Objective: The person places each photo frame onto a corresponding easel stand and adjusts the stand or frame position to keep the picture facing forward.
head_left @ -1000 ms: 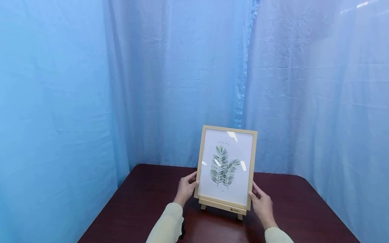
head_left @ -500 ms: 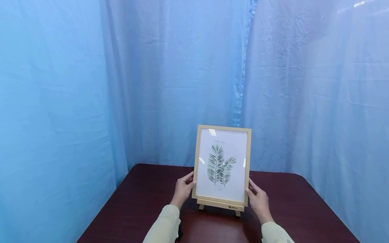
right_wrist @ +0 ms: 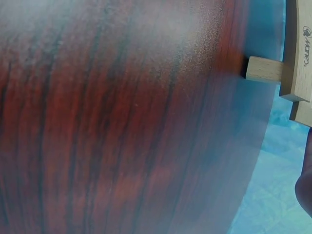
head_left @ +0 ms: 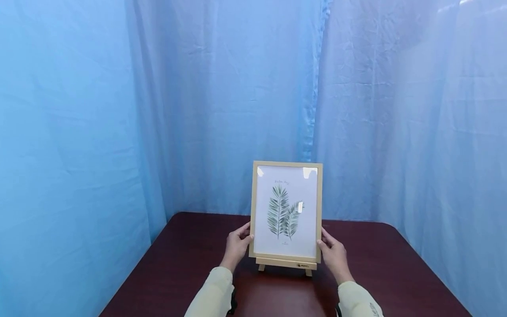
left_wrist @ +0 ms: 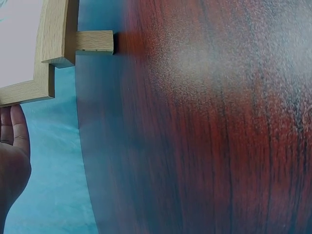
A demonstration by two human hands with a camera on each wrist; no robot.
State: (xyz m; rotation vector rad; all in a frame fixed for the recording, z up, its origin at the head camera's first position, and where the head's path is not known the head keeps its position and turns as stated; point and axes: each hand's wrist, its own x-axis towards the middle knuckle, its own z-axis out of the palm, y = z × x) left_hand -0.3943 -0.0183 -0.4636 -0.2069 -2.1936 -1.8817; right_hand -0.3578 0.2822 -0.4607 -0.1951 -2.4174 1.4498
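A picture frame point(head_left: 286, 254) of light wood, with a print of two green palm leaves, stands on a small wooden easel point(head_left: 269, 262). My left hand point(head_left: 236, 245) grips the frame's left edge low down, thumb at the front and fingers reaching behind. On the opposite edge my right hand point(head_left: 335, 256) holds it in the same way. In the left wrist view, the left hand point(left_wrist: 13, 156) meets the frame's side near its lower corner. Only a sliver of the right hand point(right_wrist: 306, 187) shows in the right wrist view. The easel's back is hidden.
The easel's front feet stand on a dark red-brown wooden table point(head_left: 190, 264) with rounded far corners. Light blue curtains point(head_left: 237, 110) hang behind it and along both sides. Bright reflections lie on the frame's glazing.
Frame and easel have shifted left in the head view and turned to stand straighter, both hands moving with them. The camera's view has also shifted slightly. The grip looks the same.
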